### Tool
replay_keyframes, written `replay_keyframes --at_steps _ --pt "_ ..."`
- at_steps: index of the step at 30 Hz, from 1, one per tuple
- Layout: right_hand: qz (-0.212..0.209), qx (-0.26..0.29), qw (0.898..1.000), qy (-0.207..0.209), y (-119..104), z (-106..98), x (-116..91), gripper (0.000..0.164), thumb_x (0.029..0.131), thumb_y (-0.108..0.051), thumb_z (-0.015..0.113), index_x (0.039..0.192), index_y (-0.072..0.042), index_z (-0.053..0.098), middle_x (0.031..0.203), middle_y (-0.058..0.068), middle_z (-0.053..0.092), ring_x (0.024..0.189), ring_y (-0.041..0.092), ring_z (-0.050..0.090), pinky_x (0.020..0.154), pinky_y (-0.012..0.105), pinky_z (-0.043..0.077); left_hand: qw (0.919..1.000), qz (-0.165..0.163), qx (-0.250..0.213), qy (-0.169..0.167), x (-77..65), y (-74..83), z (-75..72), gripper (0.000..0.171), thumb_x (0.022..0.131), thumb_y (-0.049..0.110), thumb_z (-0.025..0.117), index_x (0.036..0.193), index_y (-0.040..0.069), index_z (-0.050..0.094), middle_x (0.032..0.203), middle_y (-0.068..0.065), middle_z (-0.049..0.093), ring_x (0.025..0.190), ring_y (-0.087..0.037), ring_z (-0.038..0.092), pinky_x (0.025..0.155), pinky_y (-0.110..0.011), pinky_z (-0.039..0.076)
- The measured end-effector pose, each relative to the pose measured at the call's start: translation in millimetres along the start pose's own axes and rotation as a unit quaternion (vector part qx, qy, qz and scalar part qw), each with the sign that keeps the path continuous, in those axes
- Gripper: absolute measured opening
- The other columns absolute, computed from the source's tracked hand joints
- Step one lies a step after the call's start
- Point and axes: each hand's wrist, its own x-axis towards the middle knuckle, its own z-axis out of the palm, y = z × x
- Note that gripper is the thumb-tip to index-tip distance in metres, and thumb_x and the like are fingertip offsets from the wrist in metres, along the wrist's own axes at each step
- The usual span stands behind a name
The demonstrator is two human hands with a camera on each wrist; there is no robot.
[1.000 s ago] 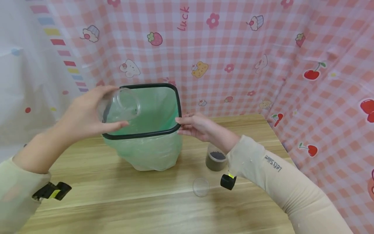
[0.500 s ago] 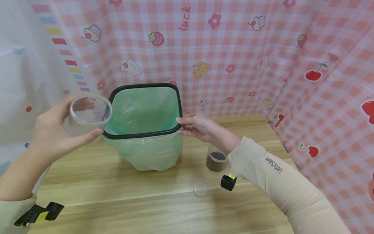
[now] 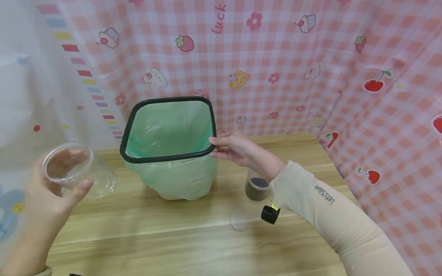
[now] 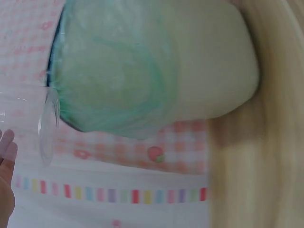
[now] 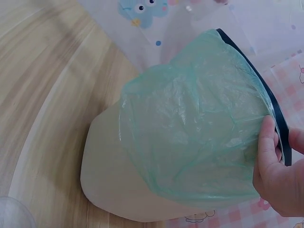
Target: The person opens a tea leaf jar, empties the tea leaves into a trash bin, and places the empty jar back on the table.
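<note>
My left hand (image 3: 51,191) grips a clear plastic cup (image 3: 100,178), tilted, to the left of the trash can. Its mouth faces up toward me and no contents show inside. The trash can (image 5: 107,175) stands on the table, lined with a green bag (image 3: 172,176) folded over its outside under a black rim (image 3: 169,158). At the rim's right corner my right hand (image 3: 238,149) pinches it, thumb on top and fingers beneath. In the left wrist view the cup (image 4: 23,118) is apart from the can.
Near my right forearm stands a clear container (image 3: 257,189) partly filled with dark grains. A round clear lid (image 3: 239,219) lies flat on the wooden table (image 3: 165,245). Pink checked cloth (image 3: 269,57) hangs behind and to the right.
My left hand has drawn the cup out from over the can, leftward and down toward me, turning its mouth upward. The right hand stays on the rim.
</note>
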Motion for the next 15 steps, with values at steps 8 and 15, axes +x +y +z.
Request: replay_keyframes --at_steps 8,15 --pt "0.003 0.001 1.0 0.009 0.0 0.9 -0.7 0.008 0.093 -0.006 0.054 0.098 0.0 0.052 0.081 0.008 0.053 0.07 0.014 0.056 0.078 0.026 0.053 0.9956 -0.054 0.065 0.042 -32.3 -27.6 -6.5 0.066 0.063 -0.029 0.061 0.124 -0.01 0.043 0.115 -0.015 0.059 0.11 -0.02 0.055 0.1 -0.022 0.036" --pt "0.003 0.003 1.0 0.011 0.4 0.3 -1.5 0.007 0.094 -0.007 0.054 0.097 -0.001 0.052 0.08 0.008 0.054 0.07 0.014 0.056 0.074 0.025 0.053 0.9705 -0.123 0.201 0.053 -61.3 -56.7 -10.7 0.069 0.064 -0.025 0.066 0.125 -0.005 0.043 0.115 -0.005 0.06 0.109 -0.013 0.055 0.098 -0.018 0.036"
